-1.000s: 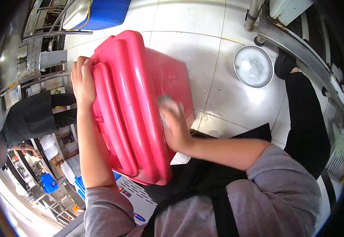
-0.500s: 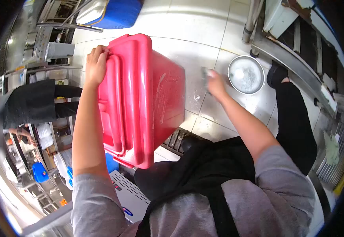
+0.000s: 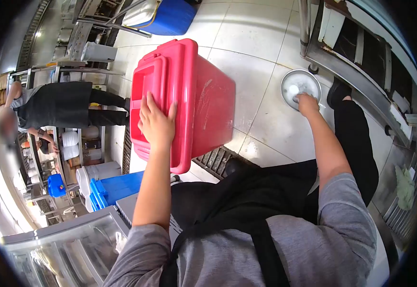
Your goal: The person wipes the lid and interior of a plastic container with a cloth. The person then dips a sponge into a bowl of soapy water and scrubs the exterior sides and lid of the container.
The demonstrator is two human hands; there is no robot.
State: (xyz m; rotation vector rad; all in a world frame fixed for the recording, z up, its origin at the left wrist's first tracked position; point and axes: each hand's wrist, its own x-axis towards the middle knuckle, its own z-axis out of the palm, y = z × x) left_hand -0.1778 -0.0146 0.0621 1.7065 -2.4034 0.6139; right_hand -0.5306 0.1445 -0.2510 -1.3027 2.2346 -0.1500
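Note:
A large red lidded bin (image 3: 211, 107) with scuffed sides stands on the tiled floor in front of me. My left hand (image 3: 156, 123) lies on its lid, fingers spread. To the right, a round metal basin (image 3: 286, 78) holds foamy, whitish water. My right hand (image 3: 308, 104) reaches into this basin with its fingers closed around a greyish scouring pad (image 3: 296, 99), mostly hidden by the fingers and suds.
A blue cooler (image 3: 172, 19) stands at the back. Left, a person in a black apron (image 3: 55, 104) works by shelves. A metal rack (image 3: 347, 71) borders the right side. A floor drain grate (image 3: 215, 160) and blue container (image 3: 117, 186) lie near my legs.
My right hand has moved from beside the bin into the basin with the pad. My left hand has let go of the lid's far edge and now rests flat on the lid.

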